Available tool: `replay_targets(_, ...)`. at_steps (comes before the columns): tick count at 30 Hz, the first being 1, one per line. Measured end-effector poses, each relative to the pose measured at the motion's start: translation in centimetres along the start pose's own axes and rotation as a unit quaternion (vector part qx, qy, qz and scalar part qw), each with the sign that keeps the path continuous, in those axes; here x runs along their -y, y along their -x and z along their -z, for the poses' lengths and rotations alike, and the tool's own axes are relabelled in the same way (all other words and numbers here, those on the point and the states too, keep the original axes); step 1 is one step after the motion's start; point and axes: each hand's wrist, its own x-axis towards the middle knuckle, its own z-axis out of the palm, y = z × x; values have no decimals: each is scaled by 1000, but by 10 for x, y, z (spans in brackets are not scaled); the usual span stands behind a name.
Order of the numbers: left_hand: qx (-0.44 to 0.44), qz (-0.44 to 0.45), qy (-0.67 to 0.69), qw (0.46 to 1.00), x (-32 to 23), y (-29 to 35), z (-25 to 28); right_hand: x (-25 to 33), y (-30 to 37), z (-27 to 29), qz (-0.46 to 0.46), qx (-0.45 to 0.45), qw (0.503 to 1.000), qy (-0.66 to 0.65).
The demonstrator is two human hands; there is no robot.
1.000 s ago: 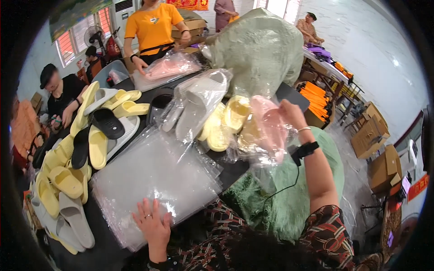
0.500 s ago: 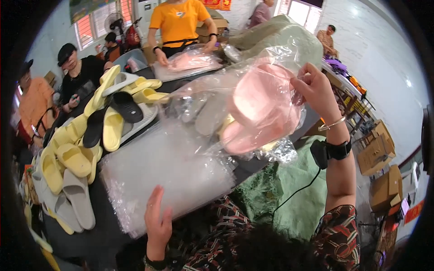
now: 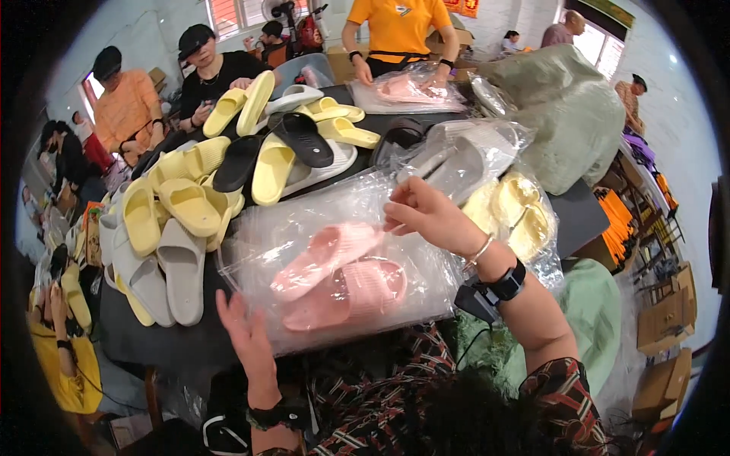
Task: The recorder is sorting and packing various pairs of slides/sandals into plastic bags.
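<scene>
A pair of pink slippers [image 3: 327,262] lies inside a clear plastic bag [image 3: 414,254], on top of a stack of flat clear bags [image 3: 255,216] at the table's near edge. My right hand [image 3: 422,213] is at the far right corner of the pink pair, thumb and fingers pinched on the bag's film. Beside the stack's near left edge, my left hand [image 3: 249,338] has its fingers apart and holds nothing. Bagged grey slippers [image 3: 464,156] and bagged yellow slippers [image 3: 517,209] lie beyond and to the right of my right hand.
Loose yellow, grey and black slippers [image 3: 190,205] are heaped on the dark table [image 3: 137,342] at the left. Across it, a person in an orange shirt [image 3: 399,30] handles another bagged pink pair [image 3: 407,87]. A large green sack [image 3: 566,114] bulges at the far right.
My right hand has lowered the bagged pink slippers leftward from the air onto the stack of bags. My left hand stays open near the stack's edge. The view has shifted left.
</scene>
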Motion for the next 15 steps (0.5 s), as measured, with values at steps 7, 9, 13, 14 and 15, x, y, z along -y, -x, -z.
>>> replay_targets(7,-83,-273,-464,839,-29,-7,24,-40,22,39,29,22,911,410)
replay_targets(9,14,-203,-351,914,-27,-9,23,-41,26,38,36,51,908,415)
replay_targets(13,45,-143,-212,966,-19,-17,9,-41,23,39,157,-32,812,561)
replay_targets(14,58,-174,-227,957,-23,-19,7,-48,18,42,235,-39,705,668)
replay_targets(15,72,-206,-237,947,-25,-20,4,-58,15,54,233,-41,705,668)
